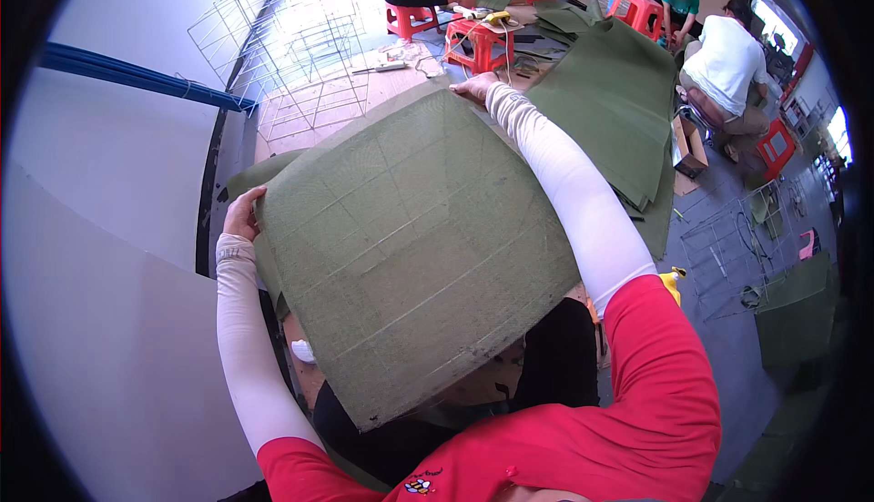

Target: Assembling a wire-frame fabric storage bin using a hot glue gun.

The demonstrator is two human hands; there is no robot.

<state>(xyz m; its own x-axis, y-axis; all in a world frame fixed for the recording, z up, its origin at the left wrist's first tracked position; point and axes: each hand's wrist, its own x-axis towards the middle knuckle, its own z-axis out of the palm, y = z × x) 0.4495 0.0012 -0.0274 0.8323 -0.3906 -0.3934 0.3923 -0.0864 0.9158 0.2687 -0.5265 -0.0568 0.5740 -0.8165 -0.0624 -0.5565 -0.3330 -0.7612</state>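
Observation:
A large green mesh panel (419,238) with wire lines showing through it lies tilted across my lap. At its left edge, my left hand (242,214) has its fingers curled round the rim. My right hand (475,89) grips the far right corner, arm stretched out ahead. Both forearms wear white sleeves. The panel covers most of my legs and part of the floor. Behind its left side, another piece of green mesh (258,172) shows.
Wire frames (282,42) stand far left beside a white wall (109,156). A red stool (478,45) with tools sits ahead. Stacked green mesh sheets (605,106) spread to the right, near an open cardboard box (689,145). Several people sit working farther off.

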